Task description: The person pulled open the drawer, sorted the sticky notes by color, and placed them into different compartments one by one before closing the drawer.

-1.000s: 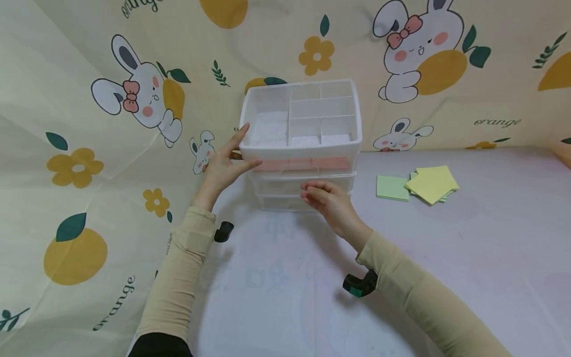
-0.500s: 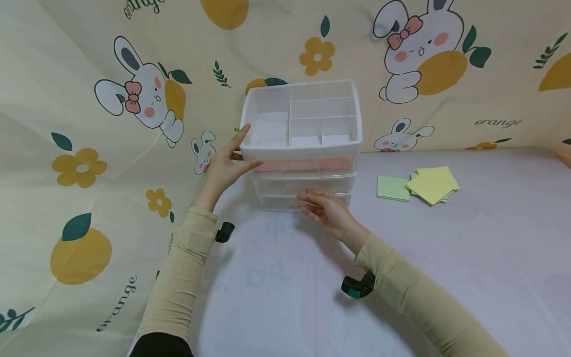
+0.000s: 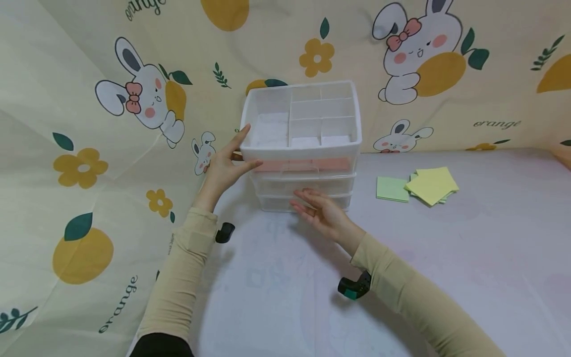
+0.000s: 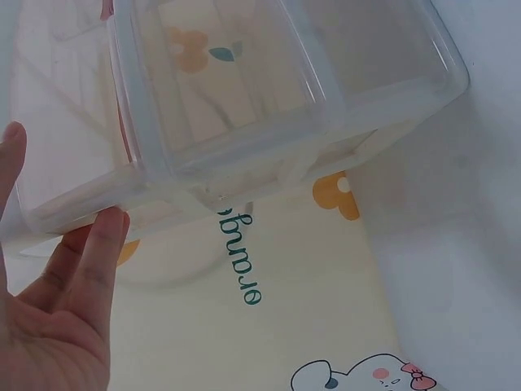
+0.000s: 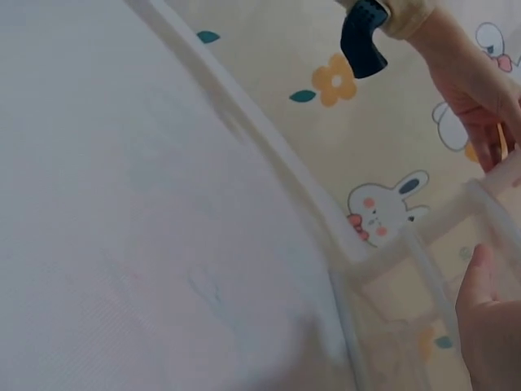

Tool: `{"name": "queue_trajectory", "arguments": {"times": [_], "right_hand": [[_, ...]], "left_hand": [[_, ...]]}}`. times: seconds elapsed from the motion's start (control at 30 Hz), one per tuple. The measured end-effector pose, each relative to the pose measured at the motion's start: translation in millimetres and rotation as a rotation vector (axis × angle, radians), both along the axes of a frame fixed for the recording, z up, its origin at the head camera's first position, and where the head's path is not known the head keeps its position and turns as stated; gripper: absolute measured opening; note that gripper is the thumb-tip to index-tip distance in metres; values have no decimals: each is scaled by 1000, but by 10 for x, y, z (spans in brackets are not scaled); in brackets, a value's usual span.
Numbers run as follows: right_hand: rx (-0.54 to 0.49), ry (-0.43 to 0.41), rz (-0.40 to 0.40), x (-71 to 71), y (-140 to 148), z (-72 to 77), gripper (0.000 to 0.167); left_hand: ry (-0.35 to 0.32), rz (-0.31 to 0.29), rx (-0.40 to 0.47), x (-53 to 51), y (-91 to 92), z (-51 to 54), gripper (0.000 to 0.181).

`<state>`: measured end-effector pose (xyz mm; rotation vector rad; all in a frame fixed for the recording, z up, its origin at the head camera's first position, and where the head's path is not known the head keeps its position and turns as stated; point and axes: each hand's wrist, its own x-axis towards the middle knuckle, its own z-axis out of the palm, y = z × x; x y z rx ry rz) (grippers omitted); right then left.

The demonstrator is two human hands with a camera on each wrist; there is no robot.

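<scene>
A white, translucent drawer organizer (image 3: 308,153) stands against the back wall in the head view. Its top tray is divided into compartments, and clear drawers sit below a pink layer. My left hand (image 3: 223,171) holds its left side, thumb towards the front and fingers along the side; the left wrist view shows fingertips (image 4: 112,220) against the side's edge. My right hand (image 3: 327,218) is in front of the lower drawers, fingers extended and slightly bent, with nothing held. Whether its fingertips touch the drawer front I cannot tell. In the right wrist view its thumb (image 5: 480,281) shows before the drawers.
Green sticky notes (image 3: 392,189) and a fanned yellow pile (image 3: 431,186) lie on the white table (image 3: 267,292) right of the organizer. A rabbit-and-orange patterned cloth (image 3: 276,49) covers the wall behind and the left side.
My right hand has moved slightly down and left along the drawer fronts, and its fingers have spread. My left hand and the organizer stay in place.
</scene>
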<state>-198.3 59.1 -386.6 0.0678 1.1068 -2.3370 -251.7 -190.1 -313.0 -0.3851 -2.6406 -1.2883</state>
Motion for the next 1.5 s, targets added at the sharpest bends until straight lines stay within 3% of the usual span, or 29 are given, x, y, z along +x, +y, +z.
{"name": "queue_trajectory", "arguments": {"times": [0.33,0.6,1.0,1.5], "right_hand": [[59,19,85,116,44,36,47],[76,13,165,268,131,100,23],[111,35,272,461,218,122,61],[184,72,342,590,253,84,58]], "left_hand": [[8,7,-15,-8,-15,-24,79],[-9,10,-20,-8,-10,-8,79],[-21,5,-3,4,-14,1,78],[-30,0,-8,-3,-11,7,79]]}}
